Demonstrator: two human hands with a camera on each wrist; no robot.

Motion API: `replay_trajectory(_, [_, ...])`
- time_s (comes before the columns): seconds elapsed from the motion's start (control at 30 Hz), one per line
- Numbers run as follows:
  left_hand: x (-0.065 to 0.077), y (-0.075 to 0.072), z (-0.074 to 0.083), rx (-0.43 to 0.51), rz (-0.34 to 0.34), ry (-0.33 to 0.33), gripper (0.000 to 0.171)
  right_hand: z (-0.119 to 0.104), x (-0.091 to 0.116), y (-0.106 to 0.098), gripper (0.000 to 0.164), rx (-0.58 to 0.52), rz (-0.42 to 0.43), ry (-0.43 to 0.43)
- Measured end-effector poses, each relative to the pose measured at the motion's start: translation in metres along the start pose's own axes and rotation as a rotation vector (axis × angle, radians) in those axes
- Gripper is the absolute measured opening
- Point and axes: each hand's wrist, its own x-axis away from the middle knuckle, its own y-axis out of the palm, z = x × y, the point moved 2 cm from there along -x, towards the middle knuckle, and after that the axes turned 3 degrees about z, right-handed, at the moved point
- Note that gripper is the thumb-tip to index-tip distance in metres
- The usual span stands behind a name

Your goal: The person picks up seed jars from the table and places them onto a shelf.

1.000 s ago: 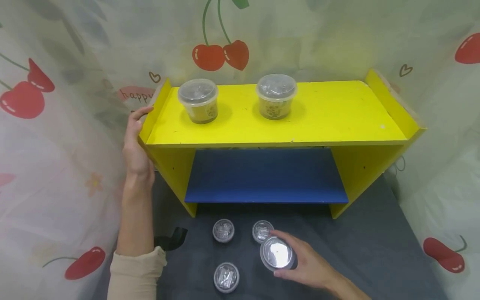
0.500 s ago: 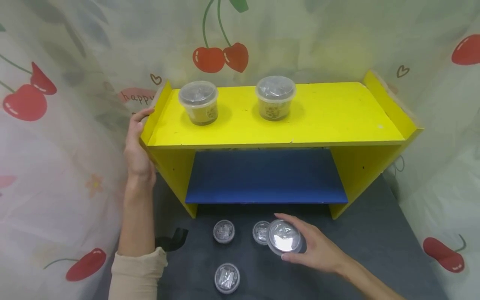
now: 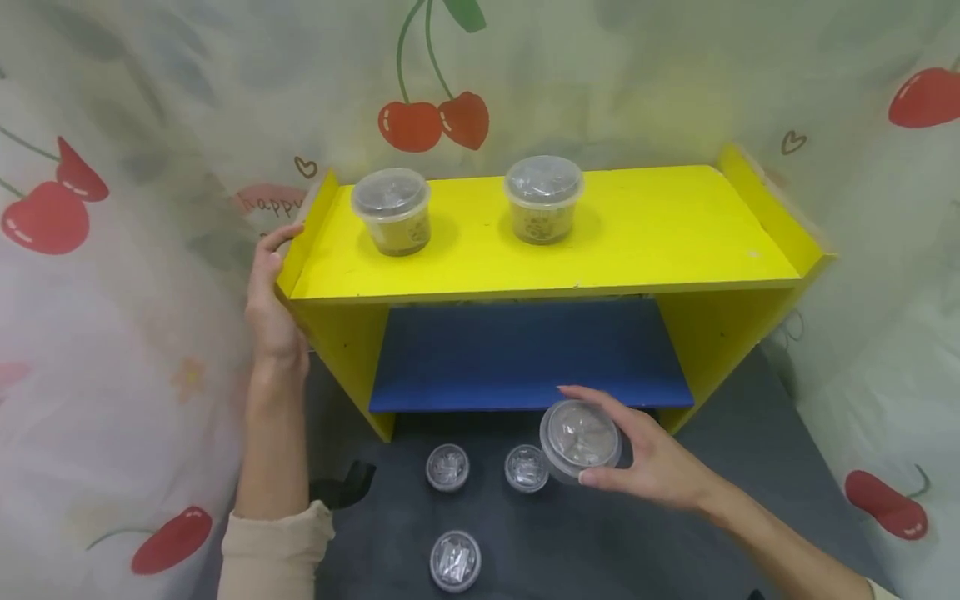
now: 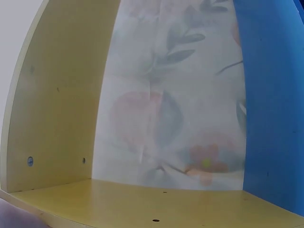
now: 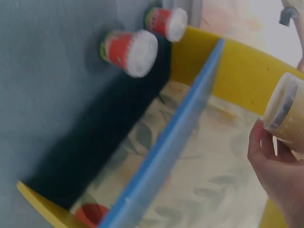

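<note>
In the head view my right hand (image 3: 648,458) holds a clear plastic tub (image 3: 581,435) by its sides, thumb and fingers spread round it. The tub's lid is transparent and faces up towards the head camera. It overlaps the front of the blue middle shelf board (image 3: 525,358) in this view. The right wrist view shows the same tub (image 5: 290,114), pale-coloured, at the right edge. My left hand (image 3: 273,308) grips the left side panel of the yellow shelf unit (image 3: 675,225), fingertips at its upper edge. In the left wrist view the shelf's inside (image 4: 61,95) fills the frame.
Two lidded tubs (image 3: 392,212) (image 3: 543,200) stand on the yellow top board. Three smaller lidded cups (image 3: 447,467) (image 3: 527,468) (image 3: 455,561) stand on the dark cloth before the shelf. Two red-labelled cups (image 5: 128,51) show in the right wrist view. A cherry-print curtain (image 3: 637,83) hangs behind.
My right hand has carried the tub up and forward, to the right of the near cups, towards the shelf's front. My left hand stays on the side panel.
</note>
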Motion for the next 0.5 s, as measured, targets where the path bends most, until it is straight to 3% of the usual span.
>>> replay_trajectory(0.5, [0.002, -0.001, 0.001, -0.008, 0.002, -0.013, 0.038, -0.037, -0.014, -0.047, 0.078, -0.070, 0.018, 0.028])
